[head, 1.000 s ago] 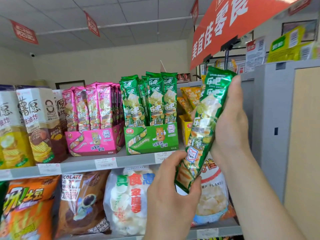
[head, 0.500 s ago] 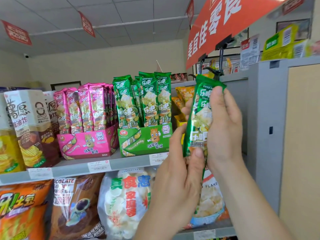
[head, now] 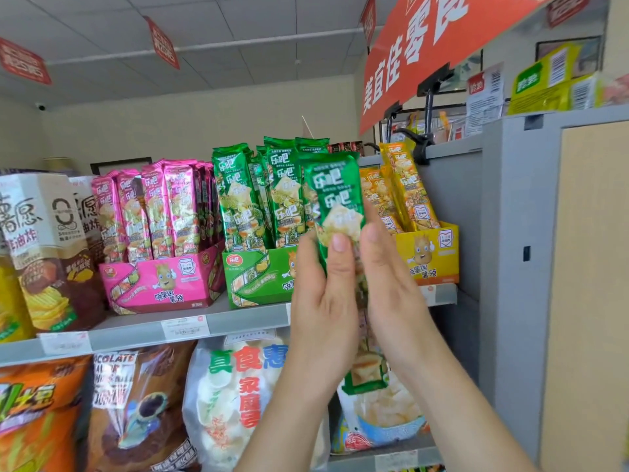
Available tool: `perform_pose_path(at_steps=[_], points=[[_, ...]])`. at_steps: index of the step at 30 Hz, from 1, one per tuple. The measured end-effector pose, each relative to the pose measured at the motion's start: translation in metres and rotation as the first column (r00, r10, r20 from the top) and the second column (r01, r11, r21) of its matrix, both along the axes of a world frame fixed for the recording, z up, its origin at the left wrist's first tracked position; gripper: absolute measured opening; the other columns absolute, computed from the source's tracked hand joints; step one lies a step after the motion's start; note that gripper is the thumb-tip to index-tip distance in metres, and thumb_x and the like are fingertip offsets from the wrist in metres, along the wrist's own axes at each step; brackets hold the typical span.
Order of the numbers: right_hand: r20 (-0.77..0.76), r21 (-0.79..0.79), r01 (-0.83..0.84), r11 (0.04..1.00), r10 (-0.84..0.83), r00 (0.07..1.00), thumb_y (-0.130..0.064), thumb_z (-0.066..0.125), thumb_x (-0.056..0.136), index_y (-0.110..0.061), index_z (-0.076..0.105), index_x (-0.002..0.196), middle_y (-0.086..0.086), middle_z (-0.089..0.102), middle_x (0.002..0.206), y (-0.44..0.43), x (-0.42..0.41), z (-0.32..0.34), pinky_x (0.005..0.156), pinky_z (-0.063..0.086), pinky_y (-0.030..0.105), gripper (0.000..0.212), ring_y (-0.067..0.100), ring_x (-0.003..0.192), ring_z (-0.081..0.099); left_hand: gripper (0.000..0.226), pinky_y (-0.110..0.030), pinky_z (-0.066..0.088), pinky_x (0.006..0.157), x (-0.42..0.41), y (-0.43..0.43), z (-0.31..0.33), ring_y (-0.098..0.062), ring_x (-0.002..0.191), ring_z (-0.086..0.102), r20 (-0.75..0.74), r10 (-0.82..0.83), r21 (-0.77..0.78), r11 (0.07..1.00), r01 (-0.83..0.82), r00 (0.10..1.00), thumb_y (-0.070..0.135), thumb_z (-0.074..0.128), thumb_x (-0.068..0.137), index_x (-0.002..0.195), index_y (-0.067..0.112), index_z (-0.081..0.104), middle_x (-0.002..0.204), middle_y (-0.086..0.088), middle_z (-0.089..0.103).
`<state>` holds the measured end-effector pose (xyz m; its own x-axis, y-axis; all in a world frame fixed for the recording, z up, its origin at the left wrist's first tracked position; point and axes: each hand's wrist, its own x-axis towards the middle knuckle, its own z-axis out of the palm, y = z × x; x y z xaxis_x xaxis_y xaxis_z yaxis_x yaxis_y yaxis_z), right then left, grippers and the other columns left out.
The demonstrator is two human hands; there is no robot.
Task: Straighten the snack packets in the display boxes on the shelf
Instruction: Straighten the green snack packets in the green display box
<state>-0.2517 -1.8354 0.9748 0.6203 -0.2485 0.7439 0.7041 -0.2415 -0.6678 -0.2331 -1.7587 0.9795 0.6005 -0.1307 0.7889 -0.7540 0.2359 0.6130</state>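
Observation:
A long green snack packet [head: 335, 195] stands upright between my two hands, in front of the shelf. My left hand [head: 323, 301] holds its left side with the thumb on the front. My right hand [head: 391, 287] holds its right side, and the packet's lower end shows below my palms. Behind it the green display box [head: 255, 277] holds several upright green packets [head: 258, 199]. To its left is a pink display box [head: 163, 281] with pink packets [head: 160, 212]. On the right, a yellow display box [head: 432, 253] contains leaning yellow packets [head: 405, 189].
Tall chip cartons [head: 44, 247] stand at the shelf's left end. Big snack bags [head: 238, 396] fill the shelf below. A grey cabinet [head: 531, 267] walls off the right side. An orange sign [head: 422, 46] hangs overhead on black clips.
The green packet went from tilted to upright and moved left, toward the green box. My left hand slid up from its bottom end to its middle, beside my right hand.

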Motion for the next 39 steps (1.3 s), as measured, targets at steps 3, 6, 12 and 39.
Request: perform_pose_path(at_steps=[3, 6, 12, 39], points=[[-0.079, -0.047, -0.028, 0.999, 0.024, 0.997, -0.07, 0.029, 0.084, -0.05, 0.028, 0.142, -0.048, 0.033, 0.137, 0.006, -0.002, -0.016, 0.09, 0.02, -0.01, 0.062, -0.032, 0.124, 0.021, 0.01, 0.005, 0.037, 0.073, 0.003, 0.002, 0.01, 0.031, 0.083, 0.049, -0.027, -0.028, -0.054, 0.998, 0.027, 0.999, 0.034, 0.044, 0.101, 0.093, 0.035, 0.05, 0.081, 0.049, 0.056], [-0.086, -0.024, 0.039, 0.999, -0.041, 0.995, -0.071, 0.03, 0.089, -0.059, 0.057, 0.105, -0.043, 0.06, 0.103, 0.009, -0.002, -0.025, 0.088, 0.045, 0.008, 0.033, -0.017, 0.106, 0.055, 0.026, -0.018, 0.05, 0.091, 0.01, 0.006, 0.024, 0.007, 0.104, 0.061, -0.06, -0.07, -0.085, 0.994, 0.065, 0.996, 0.037, 0.053, 0.095, 0.119, 0.027, 0.055, 0.108, 0.024, 0.067], [-0.134, -0.131, 0.088, 0.987, -0.105, 0.985, -0.08, 0.027, 0.087, -0.036, 0.057, 0.099, 0.001, 0.061, 0.071, 0.015, 0.0, -0.04, 0.061, 0.054, 0.055, 0.054, 0.022, 0.066, 0.063, 0.043, -0.03, 0.05, 0.05, 0.021, 0.013, 0.058, -0.018, 0.052, 0.058, -0.144, -0.271, -0.269, 0.936, 0.226, 0.952, 0.037, 0.052, 0.098, 0.123, 0.002, 0.05, 0.068, -0.004, 0.066], [0.032, -0.02, 0.389, 0.921, -0.388, 0.921, -0.057, 0.04, 0.093, -0.039, 0.058, 0.11, -0.027, 0.066, 0.097, 0.014, -0.016, -0.052, 0.067, 0.045, 0.008, 0.031, -0.002, 0.089, 0.063, 0.02, -0.034, 0.049, 0.073, 0.023, -0.004, 0.012, -0.016, 0.081, 0.056, -0.214, -0.288, -0.241, 0.942, 0.236, 0.933, 0.04, 0.066, 0.084, 0.092, 0.021, 0.066, 0.087, -0.001, 0.065]])
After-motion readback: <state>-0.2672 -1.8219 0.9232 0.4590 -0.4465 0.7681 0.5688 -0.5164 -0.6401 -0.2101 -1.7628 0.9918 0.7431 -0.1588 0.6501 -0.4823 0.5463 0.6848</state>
